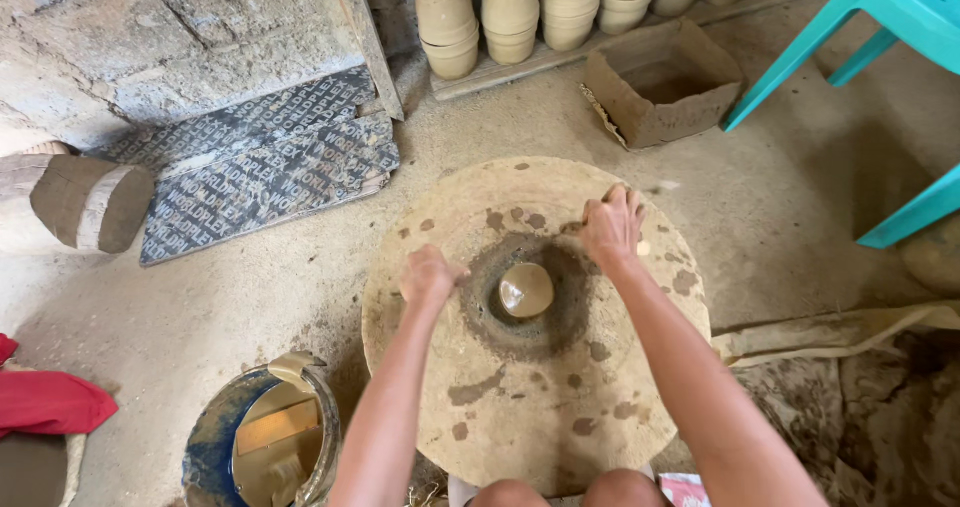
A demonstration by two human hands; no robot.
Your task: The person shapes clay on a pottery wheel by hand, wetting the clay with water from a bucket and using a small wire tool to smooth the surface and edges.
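A small, smooth, rounded lump of clay [526, 290] sits at the centre of a large round wheel disc [535, 407], ringed by a dark, wet, gritty band of clay smear [520, 342]. The disc is flat, pale tan and dusty, marked with scattered darker damp patches. The left hand [430, 275] is curled into a loose fist, knuckles up, resting on the disc just left of the dark ring and apart from the lump; whether anything lies inside the fist cannot be told. The right hand [610, 229] is also closed, fingers bent down and pressing on the far right edge of the dark ring, close to the lump but not touching it. The two hands are apart, one on either side of the lump. Near left of the disc stands a blue bucket [215, 437], clay-smeared, holding muddy water. At the far left lies a cut cylindrical clay block [95, 205], beside dark printed boards [265, 172] leaning flat on the sandy floor. Far centre, stacked unfired clay pots [510, 12] stand in a row on a plank, with a rough clay-coated box [660, 87] in front. A turquoise plastic chair [890, 7] stands at the far right. Red cloth [50, 402] lies at the near left edge.
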